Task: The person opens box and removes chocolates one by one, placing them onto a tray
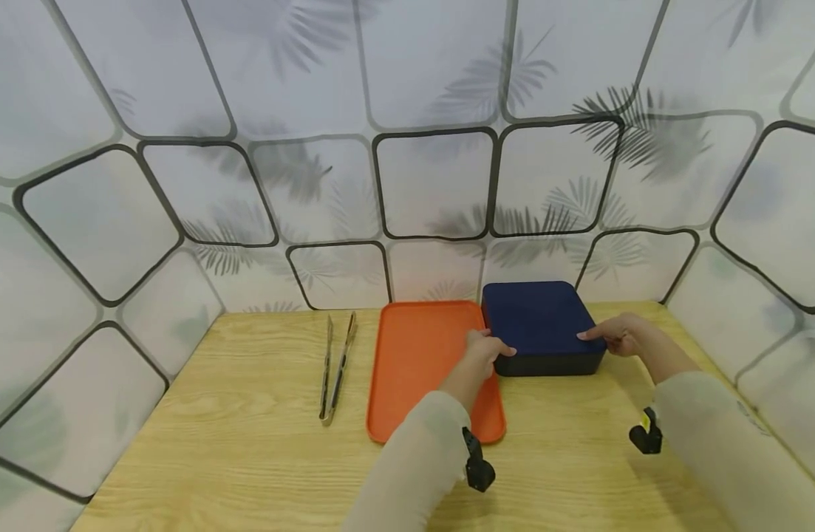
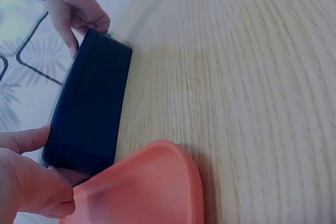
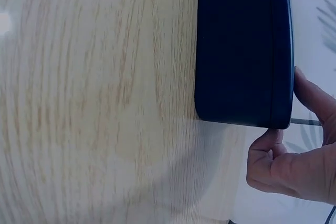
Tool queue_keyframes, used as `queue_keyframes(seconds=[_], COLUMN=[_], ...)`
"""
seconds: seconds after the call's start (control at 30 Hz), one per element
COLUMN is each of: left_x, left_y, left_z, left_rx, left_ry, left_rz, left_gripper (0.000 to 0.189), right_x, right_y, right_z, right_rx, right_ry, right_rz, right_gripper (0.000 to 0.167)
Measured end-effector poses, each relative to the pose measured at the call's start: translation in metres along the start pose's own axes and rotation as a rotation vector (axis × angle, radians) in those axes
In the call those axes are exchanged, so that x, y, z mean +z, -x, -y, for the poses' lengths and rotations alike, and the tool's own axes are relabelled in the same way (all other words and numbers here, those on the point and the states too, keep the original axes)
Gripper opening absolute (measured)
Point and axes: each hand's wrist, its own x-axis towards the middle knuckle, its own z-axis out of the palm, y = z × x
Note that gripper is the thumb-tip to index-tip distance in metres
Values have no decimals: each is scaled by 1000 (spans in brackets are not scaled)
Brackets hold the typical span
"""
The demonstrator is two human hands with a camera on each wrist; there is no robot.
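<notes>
A box with a navy blue lid (image 1: 539, 319) and black sides stands at the back right of the table, partly hidden by the hands. At its near left corner my left hand (image 1: 482, 353) grips it, thumb on the lid and the other fingers down the side, as the left wrist view shows. Opposite, my right hand (image 1: 618, 335) holds the right side near the front, thumb on top and bent fingers against the lid's edge in the right wrist view. An orange tray (image 1: 423, 355) lies right beside the box, under my left wrist.
Metal tongs (image 1: 341, 369) lie left of the tray, closed end toward me. Wood-grain table (image 1: 247, 443) spreads in front and to the left. A patterned curtain (image 1: 434, 185) surrounds the back and both sides, close behind the box.
</notes>
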Motion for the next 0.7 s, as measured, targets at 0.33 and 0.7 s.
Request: queue_keyframes(seconds=[0.33,0.7], left_x=[0,-10], left_y=[-7,-8], left_z=[0,-12], left_rx=[-20,-30], left_ry=[-90,-195], left_rz=[21,68], left_gripper=[66,90], right_x=[-10,-11], right_y=[-7,-14], right_z=[-4,-9], right_rx=[32,-22], right_ry=[-40,-38], right_rz=[57,101], right_gripper=[31,28])
